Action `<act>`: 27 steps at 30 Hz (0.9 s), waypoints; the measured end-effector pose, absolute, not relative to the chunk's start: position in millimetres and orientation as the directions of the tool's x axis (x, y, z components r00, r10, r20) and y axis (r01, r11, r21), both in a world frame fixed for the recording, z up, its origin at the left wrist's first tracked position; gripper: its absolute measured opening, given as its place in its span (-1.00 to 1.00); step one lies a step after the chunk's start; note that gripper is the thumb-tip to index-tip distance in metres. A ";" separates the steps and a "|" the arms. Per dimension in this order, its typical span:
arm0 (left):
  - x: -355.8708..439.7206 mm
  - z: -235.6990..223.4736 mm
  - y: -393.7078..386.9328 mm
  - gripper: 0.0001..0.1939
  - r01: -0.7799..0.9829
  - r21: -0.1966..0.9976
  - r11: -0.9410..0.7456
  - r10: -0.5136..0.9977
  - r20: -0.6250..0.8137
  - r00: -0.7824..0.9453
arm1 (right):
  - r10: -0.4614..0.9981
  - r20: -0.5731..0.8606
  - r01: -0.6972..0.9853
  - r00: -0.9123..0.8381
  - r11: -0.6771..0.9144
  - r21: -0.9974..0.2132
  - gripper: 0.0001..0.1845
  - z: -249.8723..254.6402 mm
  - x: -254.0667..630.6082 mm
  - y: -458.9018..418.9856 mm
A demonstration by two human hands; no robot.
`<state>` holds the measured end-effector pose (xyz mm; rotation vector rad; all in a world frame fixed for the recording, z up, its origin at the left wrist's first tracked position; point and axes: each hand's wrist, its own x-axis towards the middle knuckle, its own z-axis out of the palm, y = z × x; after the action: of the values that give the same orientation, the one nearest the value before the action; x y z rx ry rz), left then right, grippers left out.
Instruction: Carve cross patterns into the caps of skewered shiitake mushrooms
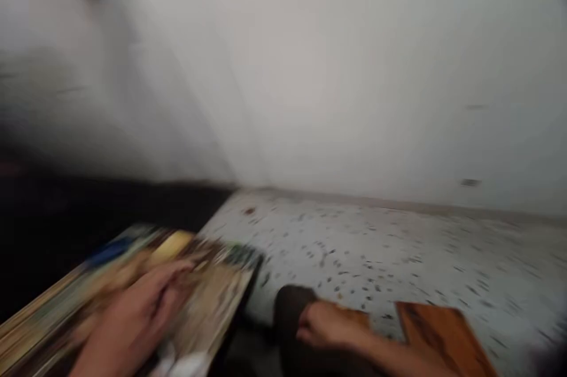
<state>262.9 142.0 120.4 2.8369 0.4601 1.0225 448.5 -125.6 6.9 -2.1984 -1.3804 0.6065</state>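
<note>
Readable text: none, from where I stand.
White wall [310, 81]: small dark marks [470, 182] low on the right, too smeared to make out as characters.
Tabletop [219, 306]: motion blur throughout; no lettering legible.
Green-and-dark patch [241, 254], tabletop's far corner: cannot tell whether printed.
Yellow object [172, 246] and blue object [108, 251]: no label or brand legible on either.
Brown wooden board [443, 335]: dark streaks, none readable as writing.

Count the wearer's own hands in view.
2: the left hand at the cluttered tabletop, blur hiding whether it touches; the right hand at what looks like a dark-trousered knee. Neither is hidden.
</note>
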 end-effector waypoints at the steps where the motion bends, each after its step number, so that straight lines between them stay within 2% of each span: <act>1: 227.1 113.2 143.8 -0.76 0.356 0.180 -0.917 0.389 0.604 0.695 | 0.953 -0.095 0.742 0.287 -0.284 -0.608 -0.79 2.3 445.6 -100.4; 4: 140.9 86.1 127.6 -0.77 0.696 0.200 -0.690 0.620 0.659 0.425 | 0.997 0.061 0.786 0.053 -0.004 -0.619 -0.73 2.9 440.7 -38.3; 6: 97.4 64.3 106.2 -0.82 0.831 0.229 -0.506 0.691 0.685 0.232 | 0.983 0.174 0.783 -0.056 0.152 -0.603 -0.63 11.3 432.6 -2.7; 8: 67.0 42.4 83.9 -0.84 0.877 0.246 -0.413 0.709 0.692 0.139 | 0.958 0.235 0.780 -0.167 0.274 -0.563 -0.60 20.5 415.4 29.9; 11: 47.3 15.4 63.3 -0.80 0.881 0.256 -0.398 0.724 0.677 0.131 | 0.926 0.206 0.795 -0.317 0.378 -0.474 -0.59 26.7 376.0 72.0; 15: 47.3 -6.3 66.1 -0.61 0.856 0.255 -0.450 0.789 0.562 0.248 | 0.916 0.058 0.852 -0.396 0.391 -0.349 -0.44 20.1 321.7 106.5; 21: 53.9 -20.0 87.8 -0.39 0.808 0.311 -0.500 0.841 0.395 0.369 | 0.950 -0.085 0.938 -0.302 0.279 -0.207 -0.34 18.1 281.0 117.2; 24: 60.7 -18.9 95.2 -0.40 0.826 0.313 -0.468 0.865 0.353 0.357 | 0.963 -0.127 0.959 -0.238 0.212 -0.189 -0.31 23.0 277.3 118.5; 27: 69.2 -13.4 101.3 -0.56 0.848 0.312 -0.429 0.896 0.263 0.358 | 0.982 -0.097 0.968 -0.161 0.139 -0.207 -0.27 27.5 282.9 116.1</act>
<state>69.2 101.3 -13.4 2.4856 1.6052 0.6025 282.9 116.1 27.5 -1.9930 -2.3229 0.3421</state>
